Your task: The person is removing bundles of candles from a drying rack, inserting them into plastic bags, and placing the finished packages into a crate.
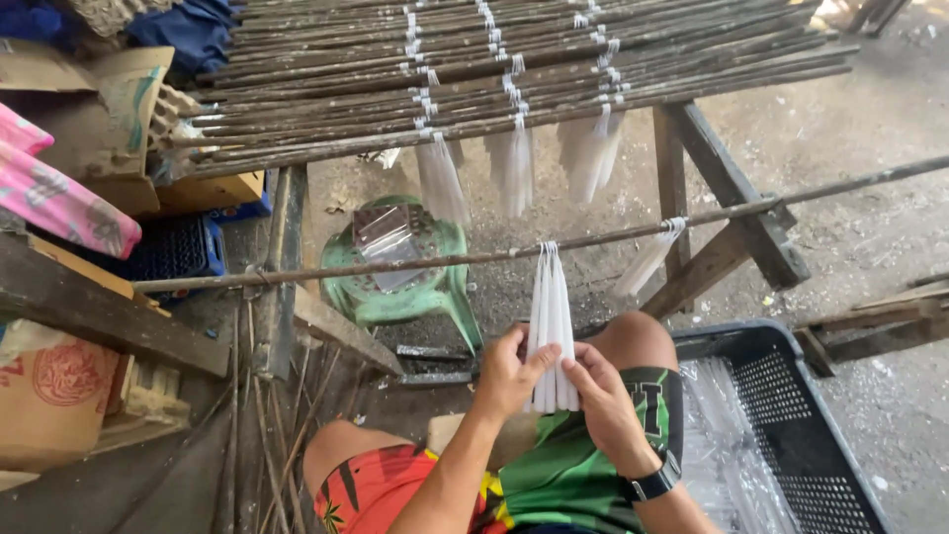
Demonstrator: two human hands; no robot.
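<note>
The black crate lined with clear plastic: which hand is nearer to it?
Right. The right hand grips the hanging white candles just left of the black crate; the left hand is farther left, across the bundle.

- A bunch of long white candles (pixel 551 326) hangs straight down by its strings from a thin stick (pixel 415 261).
- The candles' bottom ends sit between both hands.
</note>
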